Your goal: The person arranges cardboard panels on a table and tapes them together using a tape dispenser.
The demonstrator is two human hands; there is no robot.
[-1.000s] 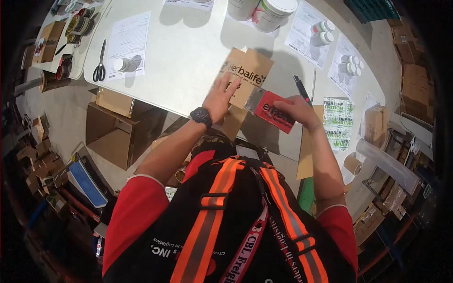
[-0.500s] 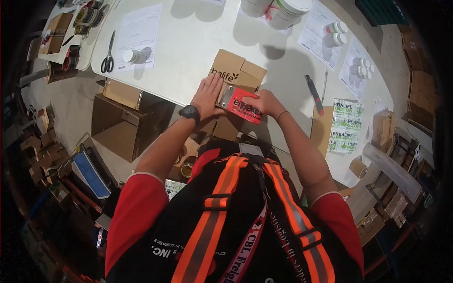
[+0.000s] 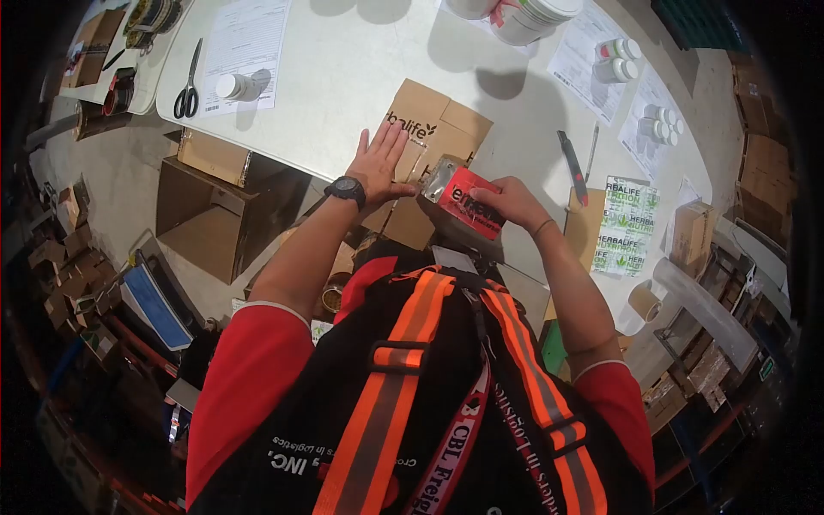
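Observation:
A flattened brown cardboard box point(image 3: 453, 116) with dark printing lies at the front edge of the white table. My left hand point(image 3: 378, 167) presses flat on its left part, fingers stretched out and thumb pointing right. A strip of clear tape seems to shine on the cardboard beside these fingers. My right hand point(image 3: 515, 204) is wrapped around a red tape dispenser point(image 3: 463, 190) with dark lettering. The dispenser's metal end points left, close to my left thumb, over the lower part of the box.
White tubs point(image 3: 532, 19) and small bottles point(image 3: 618, 60) stand on printed sheets. Scissors point(image 3: 190, 90) and another bottle point(image 3: 233, 86) are at left. A box cutter point(image 3: 572, 167), printed packing sheets point(image 3: 625, 227) and a tape roll point(image 3: 644, 303) lie right. An open carton point(image 3: 206, 215) sits below the table.
The tape dispenser in my right hand has moved right and slightly down, away from my left hand. My left hand stays on the cardboard, its thumb now more spread.

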